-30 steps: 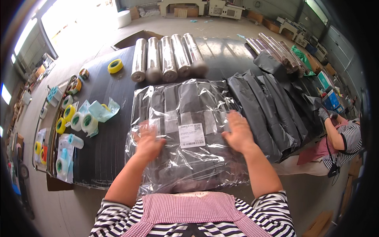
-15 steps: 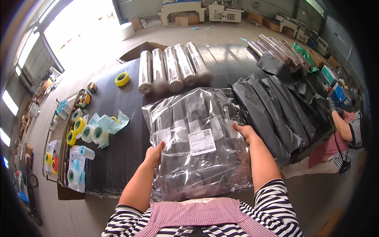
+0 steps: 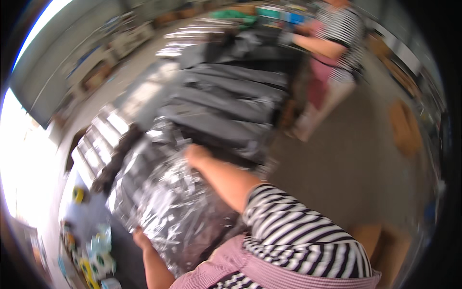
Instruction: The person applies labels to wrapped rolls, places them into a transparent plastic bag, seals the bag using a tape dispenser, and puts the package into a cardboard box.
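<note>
Head view — left hand (image 3: 140, 237) and right hand (image 3: 196, 155) grip clear-wrapped bundle (image 3: 159, 202)

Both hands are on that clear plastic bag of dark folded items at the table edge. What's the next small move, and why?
Probably lift it clear of the table, level. The left hand grips the near corner and the right hand the far edge of the clear plastic bag of dark folded items, which lies beside the row of dark grey flat bags; the view is blurred.

Both hands grip a clear plastic bundle (image 3: 163, 202) of dark goods; the left hand (image 3: 141, 237) holds its near edge, the right hand (image 3: 195, 155) its far edge. Dark bags (image 3: 231, 103) lie stacked beyond; the picture is blurred.
</note>
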A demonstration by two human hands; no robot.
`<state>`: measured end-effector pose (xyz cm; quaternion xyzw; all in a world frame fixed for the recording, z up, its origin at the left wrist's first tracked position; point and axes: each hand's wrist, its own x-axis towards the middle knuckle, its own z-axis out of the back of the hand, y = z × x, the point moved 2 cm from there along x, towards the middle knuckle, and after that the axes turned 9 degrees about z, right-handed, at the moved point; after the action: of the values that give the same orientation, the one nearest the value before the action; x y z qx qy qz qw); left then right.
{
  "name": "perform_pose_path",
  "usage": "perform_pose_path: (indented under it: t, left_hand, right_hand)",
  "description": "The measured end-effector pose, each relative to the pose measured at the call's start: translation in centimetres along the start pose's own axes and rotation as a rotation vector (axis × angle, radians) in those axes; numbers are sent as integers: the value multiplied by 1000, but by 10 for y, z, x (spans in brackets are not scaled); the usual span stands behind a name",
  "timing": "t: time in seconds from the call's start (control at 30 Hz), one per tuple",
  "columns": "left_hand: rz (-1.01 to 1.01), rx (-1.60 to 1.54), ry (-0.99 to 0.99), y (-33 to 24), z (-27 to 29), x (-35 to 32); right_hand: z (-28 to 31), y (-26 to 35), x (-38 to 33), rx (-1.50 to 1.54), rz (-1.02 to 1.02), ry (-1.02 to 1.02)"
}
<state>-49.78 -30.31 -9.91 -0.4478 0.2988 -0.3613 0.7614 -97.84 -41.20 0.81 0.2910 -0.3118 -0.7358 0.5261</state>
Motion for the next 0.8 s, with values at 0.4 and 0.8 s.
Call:
perform_pose_path:
  t: [0.4,0.8]
  left_hand:
    - [-122,82,196,-79,-38,-45]
    - [-252,122,346,-100,-21,-67]
  right_hand:
    - [14,-9,-177,489,50,-159]
    - [25,-23,-282,809,-73,-387]
